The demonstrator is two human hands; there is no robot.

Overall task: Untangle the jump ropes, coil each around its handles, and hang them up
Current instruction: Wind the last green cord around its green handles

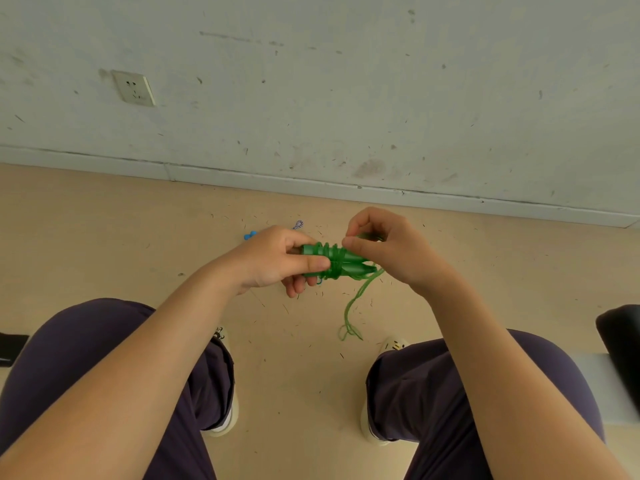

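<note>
Two green jump-rope handles [341, 263] lie side by side in front of me, with several turns of green rope wound round their middle. My left hand [277, 259] grips the handles at their left end, thumb on top. My right hand [388, 247] pinches the green rope at the handles' right end. A loose tail of green rope [353, 306] hangs from the bundle down to the floor. Behind my left hand, a blue handle [250, 234] and a bit of blue-and-white rope [298, 224] lie on the floor, mostly hidden.
I am seated, with my knees in dark trousers [104, 358] at both sides and my shoes [393, 344] on the beige floor. A scuffed grey wall [346, 98] with a socket [133, 88] stands close ahead. A black object [620, 341] sits at the right edge.
</note>
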